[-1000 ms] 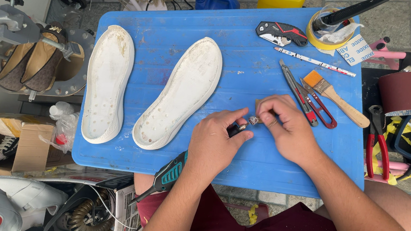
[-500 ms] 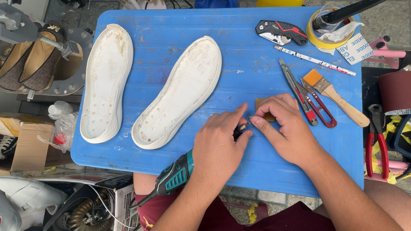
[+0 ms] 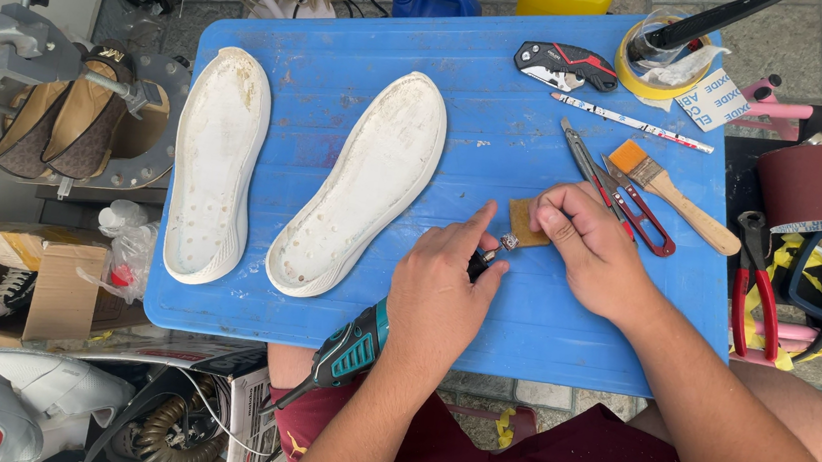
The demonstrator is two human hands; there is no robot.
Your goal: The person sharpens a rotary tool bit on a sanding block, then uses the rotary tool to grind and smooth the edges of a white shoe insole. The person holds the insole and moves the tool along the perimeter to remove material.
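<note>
— Left hand (image 3: 441,289)?
— Lower centre of the frame, grip wrapped around a teal rotary tool (image 3: 351,348), body slanting down past the near edge of the blue worktop (image 3: 347,64), metal tip pointing up right.

— Right hand (image 3: 595,249)?
— Just right of centre, grip pinched narrow on a small tan sanding piece (image 3: 524,222), flat against the worktop. Tool tip touching or just beside that piece's lower left edge; cannot tell which.

— Around the right hand?
— Red-handled snips (image 3: 646,215) just beside the knuckles, partly under them. Grey pliers (image 3: 579,155) crossing above the snips. Paintbrush (image 3: 671,191) with orange ferrule and wooden handle, slanting toward the right edge. Thin white pencil-like stick (image 3: 632,123) above those.

— Upper right?
— Black and red folding knife (image 3: 568,65), then a roll of yellow tape (image 3: 653,68) with a dark stick standing in it.

— Left half of the worktop?
— Two white shoe soles, inner sides up. Left sole (image 3: 217,157) nearly upright along the left edge; right sole (image 3: 365,181) tilted, toe toward the upper centre, heel near the left hand. Well apart from each other, both apart from the hands.

— Off the worktop?
— Brown shoes (image 3: 55,121) on a metal press at far left. Cardboard box (image 3: 34,290) and white shoes (image 3: 24,390) at lower left. Dark red sanding drum (image 3: 805,187) and red-handled pliers (image 3: 755,289) at far right.
</note>
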